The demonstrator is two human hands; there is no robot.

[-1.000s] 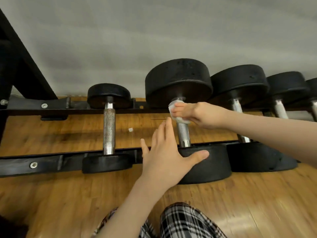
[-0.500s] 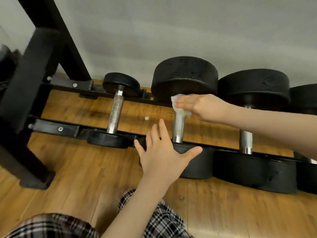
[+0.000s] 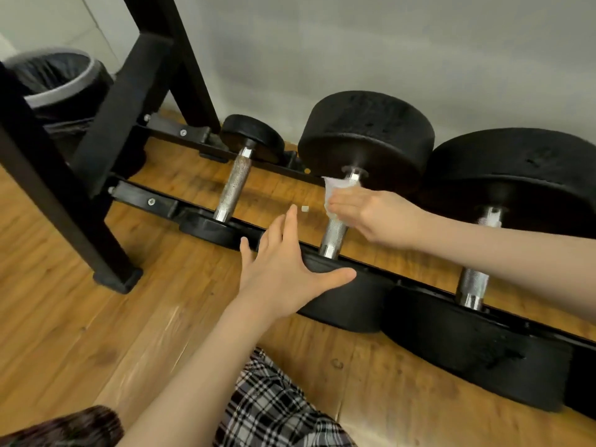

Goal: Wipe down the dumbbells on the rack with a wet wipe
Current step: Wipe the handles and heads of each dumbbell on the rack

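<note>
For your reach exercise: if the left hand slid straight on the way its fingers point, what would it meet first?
Probably the rear rail of the rack. The left hand points up and away between two dumbbell handles; the small white scrap lies just right of that line. Depth is unclear.

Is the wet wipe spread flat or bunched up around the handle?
Bunched. The right hand grips the wipe crumpled around the middle dumbbell's handle; only a rumpled edge shows.

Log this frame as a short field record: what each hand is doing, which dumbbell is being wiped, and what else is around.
left hand: open, straight fingers resting on the near weight of the middle dumbbell
right hand: holds the wet wipe wrapped on that dumbbell's handle, near its far end
small dumbbell: to the left, untouched
large dumbbell: to the right, untouched
rack: black, on a wooden floor
bin: far left, behind the rack
</note>
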